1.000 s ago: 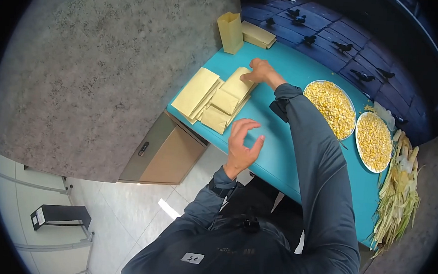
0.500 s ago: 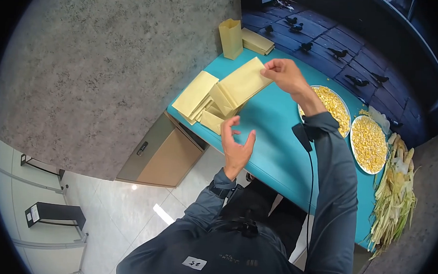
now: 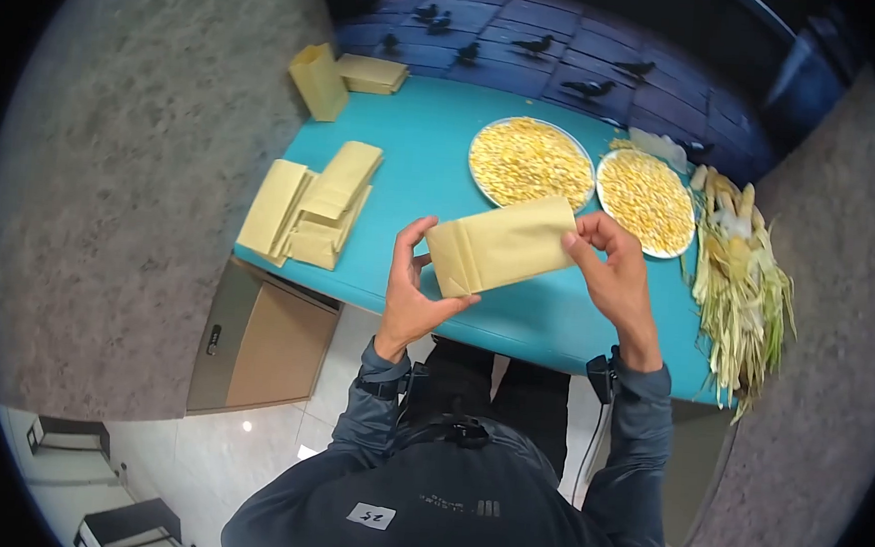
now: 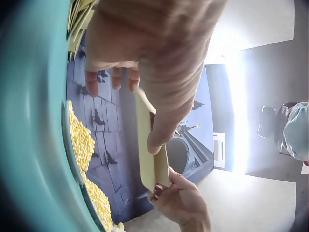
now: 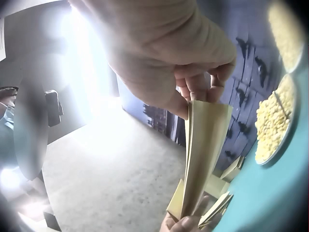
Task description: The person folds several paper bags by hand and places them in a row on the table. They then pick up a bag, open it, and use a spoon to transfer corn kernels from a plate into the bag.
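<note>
A flat tan paper bag is held up over the front of the teal table between both hands. My right hand pinches its mouth end between thumb and fingers; in the right wrist view, the layers of the bag part slightly there. At the folded-bottom end, my left hand grips the bag, thumb along the lower edge and fingers at the far side. The left wrist view shows that thumb against the folded base of the bag.
Flat paper bags lie stacked at the table's left. Behind them stand an upright open bag and another folded stack. Two plates of corn kernels sit at the back, with corn husks on the right edge.
My right hand lifted the bag off the stack and carried it right, in front of the kernel plates. My left hand, empty before, has come onto its folded end. The head view turned right.
</note>
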### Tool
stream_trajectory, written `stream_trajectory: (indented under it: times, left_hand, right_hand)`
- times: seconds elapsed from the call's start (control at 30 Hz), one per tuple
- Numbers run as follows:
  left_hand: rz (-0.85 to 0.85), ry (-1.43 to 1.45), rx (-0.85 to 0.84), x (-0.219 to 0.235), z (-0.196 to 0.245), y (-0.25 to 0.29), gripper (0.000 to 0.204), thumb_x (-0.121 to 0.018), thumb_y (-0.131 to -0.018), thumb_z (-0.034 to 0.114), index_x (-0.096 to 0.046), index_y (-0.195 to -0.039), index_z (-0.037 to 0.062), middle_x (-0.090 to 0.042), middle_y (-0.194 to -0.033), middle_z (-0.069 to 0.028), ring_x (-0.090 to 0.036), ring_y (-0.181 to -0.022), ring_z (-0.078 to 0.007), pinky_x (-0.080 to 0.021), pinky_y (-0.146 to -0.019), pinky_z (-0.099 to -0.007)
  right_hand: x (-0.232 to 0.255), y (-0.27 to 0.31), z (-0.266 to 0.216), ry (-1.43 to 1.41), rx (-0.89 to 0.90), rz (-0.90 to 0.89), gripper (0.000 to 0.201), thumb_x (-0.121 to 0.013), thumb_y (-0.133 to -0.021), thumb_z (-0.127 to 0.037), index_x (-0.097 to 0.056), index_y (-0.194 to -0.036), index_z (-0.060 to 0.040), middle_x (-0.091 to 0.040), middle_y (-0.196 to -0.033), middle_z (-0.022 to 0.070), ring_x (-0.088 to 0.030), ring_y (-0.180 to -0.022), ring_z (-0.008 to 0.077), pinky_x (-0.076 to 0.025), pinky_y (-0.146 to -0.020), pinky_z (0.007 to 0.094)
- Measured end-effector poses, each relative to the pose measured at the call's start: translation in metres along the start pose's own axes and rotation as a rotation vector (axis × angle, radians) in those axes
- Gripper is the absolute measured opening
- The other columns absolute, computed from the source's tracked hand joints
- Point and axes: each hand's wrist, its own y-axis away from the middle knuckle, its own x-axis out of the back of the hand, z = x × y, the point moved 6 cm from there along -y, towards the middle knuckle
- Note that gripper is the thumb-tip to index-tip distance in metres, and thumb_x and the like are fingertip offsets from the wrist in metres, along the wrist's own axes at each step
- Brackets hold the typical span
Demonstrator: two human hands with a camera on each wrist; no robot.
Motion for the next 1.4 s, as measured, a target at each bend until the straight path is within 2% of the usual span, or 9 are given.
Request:
stream_trajectory:
  times: [0.13, 0.37, 0.43, 0.53, 0.67, 0.83, 1.13, 1.27, 1.4]
  left_hand:
    - [-0.232, -0.071, 0.034, -0.033, -0.002, 0.009, 0.123, -0.106, -0.062, 0.015, -0.040, -0.165, 0.0070, -0.041, -0.163, -0.0137, -0.047, -0.150, -0.0288, -0.049, -0.116, -0.0456]
    - [-0.398, -0.247, -0.007, -0.068, 0.012, 0.007, 0.131, -0.107, -0.061, 0.023, -0.035, -0.169, 0.0102, -0.052, -0.156, -0.0138, -0.052, -0.146, -0.0318, -0.047, -0.117, -0.0443]
    - [-0.500, -0.002, 0.196, -0.074, 0.007, 0.010, 0.128, -0.107, -0.064, 0.017, -0.033, -0.168, 0.0009, -0.053, -0.153, -0.0114, -0.048, -0.150, -0.0267, -0.038, -0.126, -0.0410]
    - [-0.430, 0.186, 0.340, -0.082, 0.010, 0.017, 0.120, -0.105, -0.067, 0.016, -0.036, -0.164, 0.0009, -0.052, -0.154, -0.0123, -0.048, -0.150, -0.0258, -0.037, -0.127, -0.0409]
    - [-0.355, 0.285, 0.327, -0.083, 0.002, 0.019, 0.112, -0.103, -0.070, 0.013, -0.037, -0.160, 0.0033, -0.051, -0.155, -0.0135, -0.049, -0.148, -0.0267, -0.038, -0.126, -0.0408]
    - [-0.303, 0.446, 0.343, -0.080, 0.007, 0.020, 0.109, -0.100, -0.076, 0.013, -0.032, -0.160, 0.0067, -0.049, -0.155, -0.0130, -0.048, -0.147, -0.0269, -0.038, -0.125, -0.0417]
    - [-0.164, 0.576, 0.441, -0.071, -0.001, 0.024, 0.103, -0.095, -0.076, 0.014, -0.035, -0.159, 0.0038, -0.053, -0.153, -0.0144, -0.053, -0.145, -0.0262, -0.042, -0.124, -0.0413]
    - [-0.156, 0.574, 0.444, -0.069, -0.001, 0.023, 0.103, -0.095, -0.074, 0.012, -0.036, -0.158, 0.0019, -0.054, -0.152, -0.0142, -0.054, -0.144, -0.0258, -0.042, -0.124, -0.0406]
    - [-0.270, 0.515, 0.293, -0.064, 0.001, 0.023, 0.098, -0.095, -0.072, 0.001, -0.039, -0.153, 0.0053, -0.052, -0.154, -0.0149, -0.053, -0.144, -0.0261, -0.043, -0.123, -0.0419]
  right_hand:
    - [0.028, 0.044, 0.039, -0.129, -0.115, 0.108, 0.018, -0.072, -0.106, -0.017, -0.070, -0.108, 0.0013, -0.075, -0.088, 0.0017, -0.063, -0.085, 0.0051, -0.048, -0.078, 0.0246]
    - [0.042, 0.076, 0.065, -0.348, -0.197, 0.153, 0.022, -0.073, -0.108, -0.019, -0.070, -0.112, 0.0016, -0.077, -0.089, 0.0034, -0.063, -0.082, 0.0038, -0.048, -0.076, 0.0217]
    - [0.042, 0.078, 0.066, -0.399, -0.193, 0.172, 0.022, -0.073, -0.108, -0.019, -0.069, -0.113, 0.0018, -0.078, -0.092, 0.0051, -0.065, -0.083, 0.0040, -0.048, -0.076, 0.0209]
    - [0.044, 0.078, 0.076, -0.389, -0.200, 0.200, 0.022, -0.073, -0.108, -0.018, -0.069, -0.113, 0.0022, -0.079, -0.094, 0.0063, -0.067, -0.084, 0.0049, -0.051, -0.078, 0.0213]
    - [0.035, 0.080, 0.066, -0.538, -0.188, 0.211, 0.022, -0.074, -0.107, -0.015, -0.069, -0.119, 0.0028, -0.080, -0.098, 0.0076, -0.069, -0.088, 0.0066, -0.053, -0.081, 0.0224]
    - [0.032, 0.087, 0.064, -0.362, -0.042, 0.077, 0.024, -0.082, -0.101, -0.011, -0.074, -0.118, 0.0023, -0.078, -0.101, 0.0075, -0.067, -0.097, 0.0084, -0.053, -0.081, 0.0233]
    - [0.031, 0.098, 0.082, -0.620, -0.165, 0.228, 0.025, -0.081, -0.104, -0.023, -0.073, -0.108, 0.0008, -0.078, -0.095, 0.0036, -0.067, -0.083, 0.0062, -0.051, -0.082, 0.0217]
    - [0.030, 0.099, 0.084, -0.667, -0.167, 0.245, 0.028, -0.080, -0.105, -0.025, -0.072, -0.111, 0.0014, -0.078, -0.098, 0.0054, -0.068, -0.086, 0.0064, -0.052, -0.082, 0.0225]
    - [0.028, 0.100, 0.086, -0.834, -0.252, 0.202, 0.037, -0.080, -0.104, -0.024, -0.072, -0.125, 0.0057, -0.080, -0.109, 0.0100, -0.072, -0.094, 0.0107, -0.055, -0.090, 0.0266]
